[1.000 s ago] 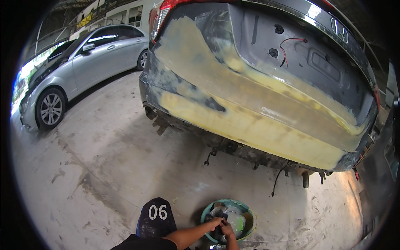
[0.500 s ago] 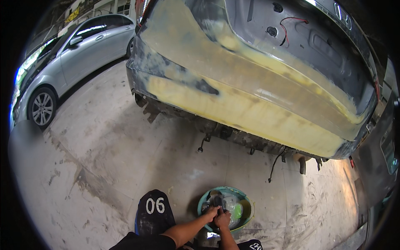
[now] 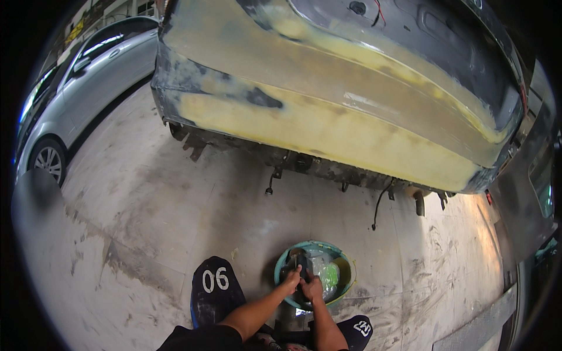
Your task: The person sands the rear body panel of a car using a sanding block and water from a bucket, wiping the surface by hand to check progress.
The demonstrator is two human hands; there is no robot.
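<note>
Between my knees stands a teal bucket (image 3: pixel 280 270) with water in it. My left hand (image 3: pixel 292 282) and my right hand (image 3: pixel 312 287) are close together over its near side. Their fingers are closed around a dark, flat-looking piece (image 3: pixel 301 262), whose exact kind I cannot make out. It reaches up from my fingers over the bucket's opening. Inside, to the right of my hands, lies a bright green item (image 3: pixel 331 272). A yellowish piece (image 3: pixel 344 270) rests against the bucket's right inner wall.
A car's rear bumper (image 3: pixel 316 126), patched with yellow filler, spans the scene ahead. Brackets and a loose black cable (image 3: pixel 377 209) hang below it. A silver car (image 3: pixel 99 85) stands at the left on the dusty concrete floor (image 3: pixel 164 216). A grey board (image 3: pixel 477 322) lies at the lower right.
My view has tilted down, so the bumper sits higher. The dark piece shows more above my fingers, and my hands have shifted slightly within the bucket's opening.
</note>
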